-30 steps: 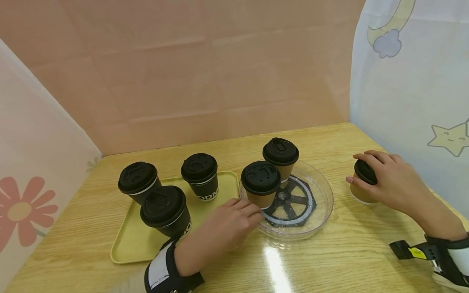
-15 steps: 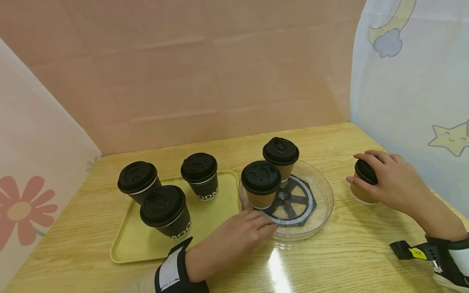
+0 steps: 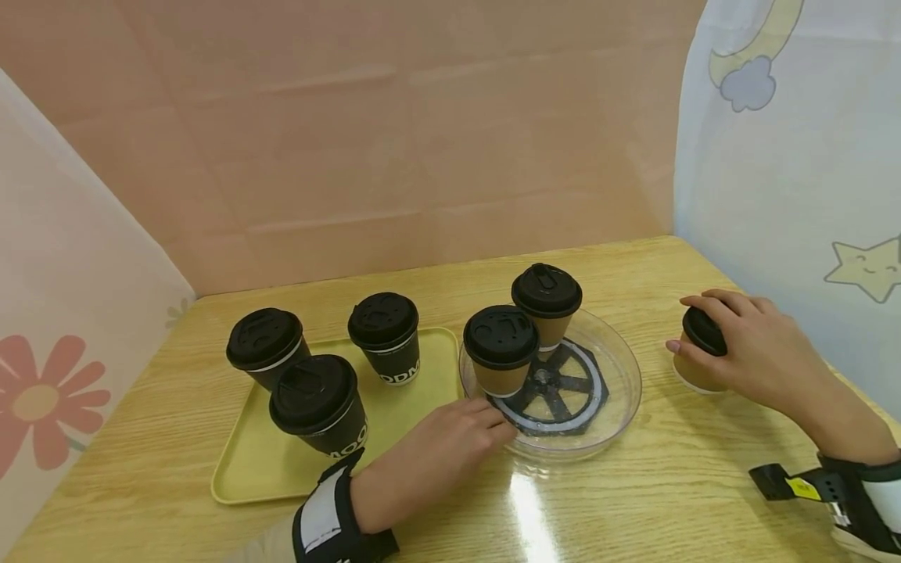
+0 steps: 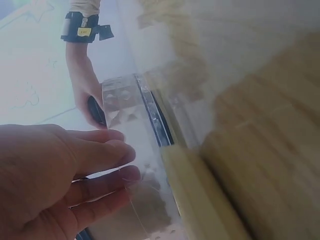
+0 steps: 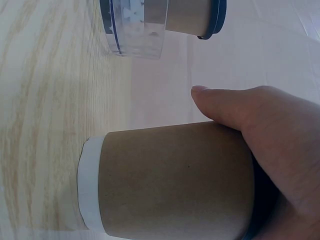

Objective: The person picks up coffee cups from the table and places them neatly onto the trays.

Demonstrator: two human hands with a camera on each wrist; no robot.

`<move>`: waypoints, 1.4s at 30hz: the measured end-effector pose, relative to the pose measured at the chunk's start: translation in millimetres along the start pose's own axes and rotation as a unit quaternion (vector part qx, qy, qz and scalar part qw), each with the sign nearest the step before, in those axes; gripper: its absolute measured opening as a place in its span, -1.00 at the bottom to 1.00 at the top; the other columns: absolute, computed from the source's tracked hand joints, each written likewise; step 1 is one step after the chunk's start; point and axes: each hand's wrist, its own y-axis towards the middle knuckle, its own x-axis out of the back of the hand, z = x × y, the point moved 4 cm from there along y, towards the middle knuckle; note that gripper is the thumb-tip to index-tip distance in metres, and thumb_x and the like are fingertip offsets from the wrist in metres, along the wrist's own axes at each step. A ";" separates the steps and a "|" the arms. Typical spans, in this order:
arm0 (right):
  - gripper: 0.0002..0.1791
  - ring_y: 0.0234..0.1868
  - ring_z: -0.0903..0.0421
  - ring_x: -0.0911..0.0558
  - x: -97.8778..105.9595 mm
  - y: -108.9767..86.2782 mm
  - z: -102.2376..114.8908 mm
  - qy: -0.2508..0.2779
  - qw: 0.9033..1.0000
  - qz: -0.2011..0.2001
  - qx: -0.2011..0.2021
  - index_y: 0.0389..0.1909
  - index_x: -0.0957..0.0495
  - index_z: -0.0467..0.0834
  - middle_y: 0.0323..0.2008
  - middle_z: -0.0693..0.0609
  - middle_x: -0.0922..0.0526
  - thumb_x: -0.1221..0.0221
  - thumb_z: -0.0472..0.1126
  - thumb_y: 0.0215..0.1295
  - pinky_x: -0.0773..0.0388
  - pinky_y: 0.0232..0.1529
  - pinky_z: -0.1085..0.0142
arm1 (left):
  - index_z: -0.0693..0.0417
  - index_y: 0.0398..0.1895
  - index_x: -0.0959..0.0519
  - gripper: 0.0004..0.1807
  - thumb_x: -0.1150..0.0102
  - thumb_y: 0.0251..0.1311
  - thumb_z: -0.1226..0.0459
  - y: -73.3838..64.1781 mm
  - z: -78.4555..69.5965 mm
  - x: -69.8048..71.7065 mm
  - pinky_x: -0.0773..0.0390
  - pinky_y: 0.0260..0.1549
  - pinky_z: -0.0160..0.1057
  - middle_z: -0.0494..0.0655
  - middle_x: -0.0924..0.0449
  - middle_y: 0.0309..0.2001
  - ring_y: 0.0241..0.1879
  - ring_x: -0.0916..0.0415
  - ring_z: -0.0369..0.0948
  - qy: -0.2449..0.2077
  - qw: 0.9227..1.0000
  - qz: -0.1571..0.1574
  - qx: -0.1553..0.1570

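Observation:
My left hand (image 3: 450, 447) is at the near-left wall of a clear round dish (image 3: 622, 391) with a black spoked wheel pattern at its base. In the left wrist view, the fingertips touch the dish's outer wall. Inside the dish stand two brown paper cups with black lids, a front-left cup (image 3: 501, 352) and a rear cup (image 3: 547, 301). Over on the right, my right hand (image 3: 763, 352) holds another brown paper cup (image 5: 175, 180) by its black lid from above. That cup stands upright on the table.
A yellow tray (image 3: 281, 477) lies left of the dish. It bears dark paper cups with black lids: a back-left cup (image 3: 266, 344), a front cup (image 3: 317, 403) and a right cup (image 3: 385, 336). Printed cloth screens (image 3: 422, 156) enclose the wooden table.
My left hand moved right along the dish wall, then slightly back left. The rear cup in the dish has shifted a little to the right. My right hand stays on its cup.

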 end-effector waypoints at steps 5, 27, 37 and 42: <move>-0.31 -0.02 -0.51 -0.40 -0.3 -0.7 -0.3 0.005 1.000 0.002 -0.005 0.14 -0.50 -0.20 0.09 -0.35 -0.47 -0.34 0.17 0.10 -0.40 -0.22 -0.33 | -0.09 -0.18 -0.63 -0.79 -0.23 0.18 0.40 -1.0 4.1 0.8 -0.56 -0.07 -0.47 -0.32 -0.66 -0.15 -0.14 -0.55 -0.39 -0.016 1.000 0.005 0.013; -0.31 -0.03 -0.52 -0.42 -0.9 -0.2 -1.1 0.000 1.000 -0.008 0.004 0.12 -0.51 -0.20 0.07 -0.35 -0.49 -0.37 0.14 0.07 -0.40 -0.23 -0.35 | -0.03 -0.31 -0.66 -0.77 -0.23 0.08 0.49 -2.0 20.5 -1.7 -0.60 -0.32 -0.43 -0.25 -0.65 -0.35 -0.34 -0.55 -0.34 -0.047 0.996 0.001 0.082; -0.30 -0.03 -0.52 -0.43 -0.9 -0.2 -0.6 -0.002 1.000 -0.010 0.007 0.12 -0.51 -0.22 0.06 -0.37 -0.50 -0.39 0.12 0.04 -0.41 -0.21 -0.33 | 0.00 -0.29 -0.67 -0.71 -0.22 0.00 0.54 -2.5 25.8 -3.2 -0.66 -0.23 -0.37 -0.20 -0.70 -0.27 -0.21 -0.61 -0.29 -0.035 0.993 0.018 0.111; -0.30 -0.02 -0.52 -0.43 -1.1 0.0 -0.4 -0.001 1.000 -0.010 0.006 0.13 -0.51 -0.22 0.07 -0.37 -0.50 -0.39 0.11 0.04 -0.41 -0.19 -0.32 | 0.03 -0.25 -0.69 -0.73 -0.25 0.03 0.53 -2.9 28.7 -2.7 -0.66 -0.17 -0.38 -0.17 -0.71 -0.25 -0.19 -0.62 -0.27 -0.027 0.993 0.019 0.113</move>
